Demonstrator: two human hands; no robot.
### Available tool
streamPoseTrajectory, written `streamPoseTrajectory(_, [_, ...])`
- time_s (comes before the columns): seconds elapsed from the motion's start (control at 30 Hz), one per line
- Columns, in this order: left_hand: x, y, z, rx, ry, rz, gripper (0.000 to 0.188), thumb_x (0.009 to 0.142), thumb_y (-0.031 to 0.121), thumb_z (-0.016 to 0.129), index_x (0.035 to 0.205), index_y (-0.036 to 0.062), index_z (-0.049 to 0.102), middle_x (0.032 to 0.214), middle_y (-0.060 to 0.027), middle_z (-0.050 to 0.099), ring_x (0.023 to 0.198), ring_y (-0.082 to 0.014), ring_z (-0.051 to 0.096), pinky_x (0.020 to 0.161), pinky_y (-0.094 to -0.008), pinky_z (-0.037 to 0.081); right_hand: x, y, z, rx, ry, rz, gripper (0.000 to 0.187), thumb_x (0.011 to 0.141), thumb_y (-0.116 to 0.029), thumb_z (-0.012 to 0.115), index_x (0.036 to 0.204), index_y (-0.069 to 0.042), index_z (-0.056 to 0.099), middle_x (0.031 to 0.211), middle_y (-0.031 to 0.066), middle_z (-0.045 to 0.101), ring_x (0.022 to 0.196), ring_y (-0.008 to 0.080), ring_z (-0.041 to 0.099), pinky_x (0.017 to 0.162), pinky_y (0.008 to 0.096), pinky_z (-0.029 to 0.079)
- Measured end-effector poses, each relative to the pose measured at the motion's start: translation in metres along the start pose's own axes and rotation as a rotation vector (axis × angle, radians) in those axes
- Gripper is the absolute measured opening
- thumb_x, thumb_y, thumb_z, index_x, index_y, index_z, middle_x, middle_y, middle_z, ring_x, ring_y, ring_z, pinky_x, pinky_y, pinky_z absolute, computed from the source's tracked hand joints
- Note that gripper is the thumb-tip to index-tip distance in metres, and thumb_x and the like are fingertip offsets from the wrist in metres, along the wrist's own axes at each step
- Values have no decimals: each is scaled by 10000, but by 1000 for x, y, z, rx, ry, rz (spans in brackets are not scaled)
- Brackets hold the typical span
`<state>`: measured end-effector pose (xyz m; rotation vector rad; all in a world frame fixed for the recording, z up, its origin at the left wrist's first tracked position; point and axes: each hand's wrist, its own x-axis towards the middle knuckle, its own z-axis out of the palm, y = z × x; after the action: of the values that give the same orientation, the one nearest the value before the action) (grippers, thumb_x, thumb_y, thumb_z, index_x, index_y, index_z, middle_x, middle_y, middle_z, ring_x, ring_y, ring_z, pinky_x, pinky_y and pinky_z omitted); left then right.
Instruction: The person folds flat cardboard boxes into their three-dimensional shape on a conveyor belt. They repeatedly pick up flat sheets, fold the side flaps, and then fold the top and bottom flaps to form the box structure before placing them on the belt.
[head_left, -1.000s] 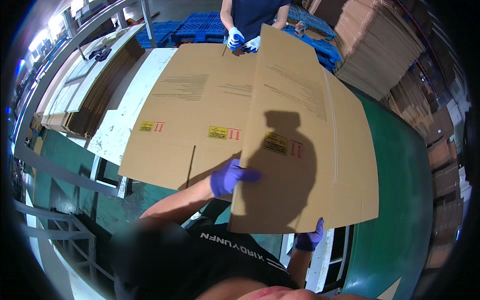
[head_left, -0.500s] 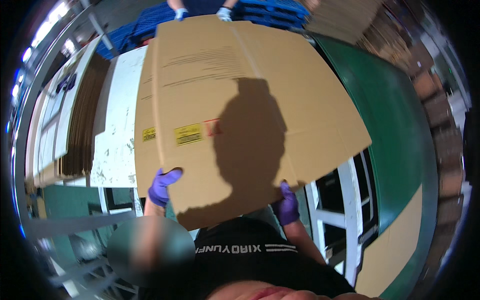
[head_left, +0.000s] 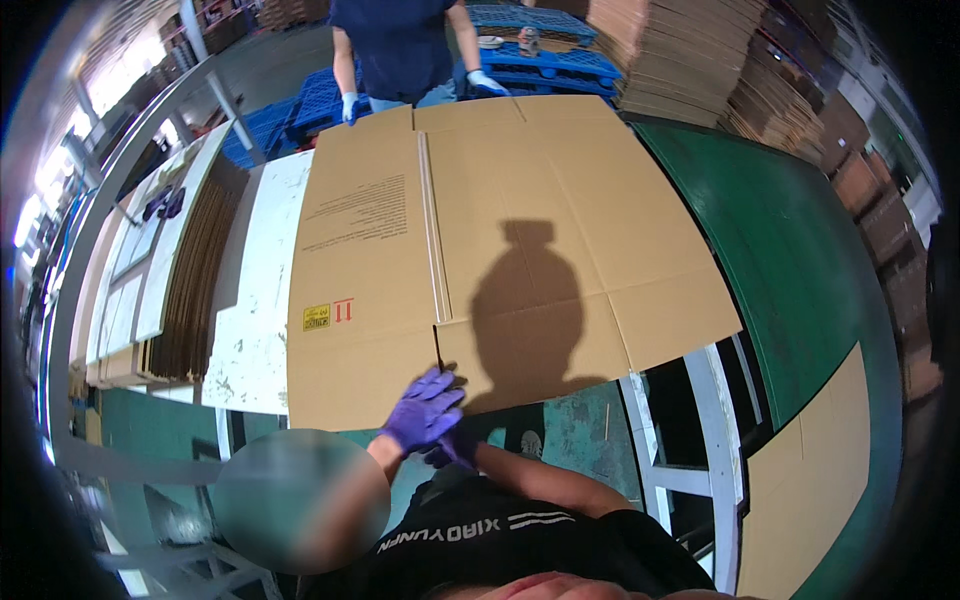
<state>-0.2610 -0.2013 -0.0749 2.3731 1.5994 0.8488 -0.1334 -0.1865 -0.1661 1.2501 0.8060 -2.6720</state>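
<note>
A large flat brown cardboard box blank (head_left: 520,170) lies across the table, with print and a yellow label on its left part and a narrow slot at its near edge. My left hand (head_left: 425,410), in a purple glove, is at that near edge beside the slot, its fingers stretched out. Close below it, my right hand (head_left: 455,448), also purple-gloved, is mostly hidden behind the left, so its fingers cannot be made out. The shadow of a head falls over the cardboard.
Across the table stands a co-worker (head_left: 395,45), white-gloved hands at the blank's far edge. To the left are a white tabletop (head_left: 245,350) and stacked cardboard (head_left: 190,290). A green conveyor belt (head_left: 740,220) runs along the right. Behind are blue pallets (head_left: 550,65) and cardboard piles (head_left: 680,50).
The cardboard has shifted, its printed label now further left and lower. My right hand has left the right edge and crossed to my left hand, which moved right. More of the co-worker shows.
</note>
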Motion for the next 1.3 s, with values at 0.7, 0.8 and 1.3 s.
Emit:
streamPoseTrajectory(0.7, [-8, -4, 23, 189, -32, 14, 474, 662, 250, 766, 1086, 104, 614, 1210, -139, 584, 1202, -355, 512, 1007, -493, 401, -373, -208, -333, -111, 1159, -1654, 425, 875, -18, 600, 1280, 17, 479, 1218, 120, 558, 1041, 225, 566, 930, 363, 478])
streamPoseTrajectory(0.8, [-8, -9, 32, 158, -2, 14, 451, 683, 247, 749, 1086, 98, 613, 1220, -145, 579, 1218, -363, 496, 1024, -500, 383, -415, -226, -250, -264, 1351, -1736, 405, 864, -3, 601, 1241, 73, 474, 1171, 161, 570, 992, 219, 585, 908, 345, 493])
streamPoseTrajectory(1.3, [-4, -6, 40, -29, 218, -132, 414, 706, 218, 707, 1076, 67, 598, 1176, -152, 588, 1132, -362, 548, 969, -451, 439, -135, -113, -71, -2229, 595, -1296, 209, 828, -136, 554, 1018, -49, 560, 1151, 149, 584, 1032, 300, 602, 867, 405, 507])
